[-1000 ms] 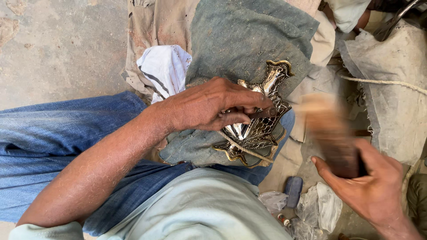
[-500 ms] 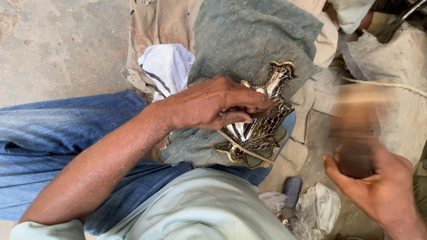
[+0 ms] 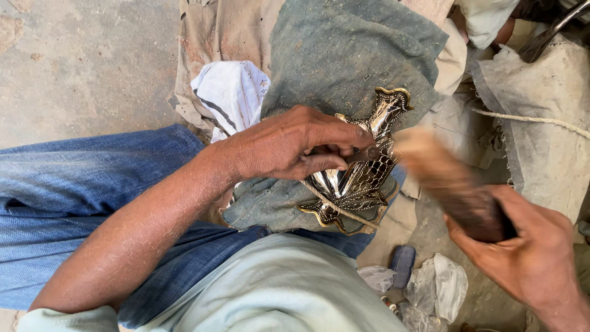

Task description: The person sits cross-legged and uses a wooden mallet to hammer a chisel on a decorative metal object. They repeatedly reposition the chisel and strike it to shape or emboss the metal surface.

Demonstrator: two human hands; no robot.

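Note:
A shiny ornamental metal plate [image 3: 362,178], patterned and edged in gold, lies on a grey-green cloth [image 3: 350,55] over my lap. My left hand [image 3: 295,144] rests on it and pinches a small dark chisel-like tool [image 3: 362,154] against its surface. My right hand [image 3: 528,246] grips a wooden mallet [image 3: 448,181] by the handle; its blurred head is just right of the plate, close to the tool. A thin cord [image 3: 335,206] crosses the plate's lower part.
A white striped rag [image 3: 230,92] lies left of the cloth. Dusty sacks [image 3: 541,117] and a rope [image 3: 528,120] sit at the right. Crumpled plastic [image 3: 436,286] and a small dark object [image 3: 402,264] lie on the ground below. Bare concrete floor [image 3: 86,67] is at the left.
The mallet swung up and away to the right, then came back down toward the tool at the plate. My left hand stayed in place on the plate.

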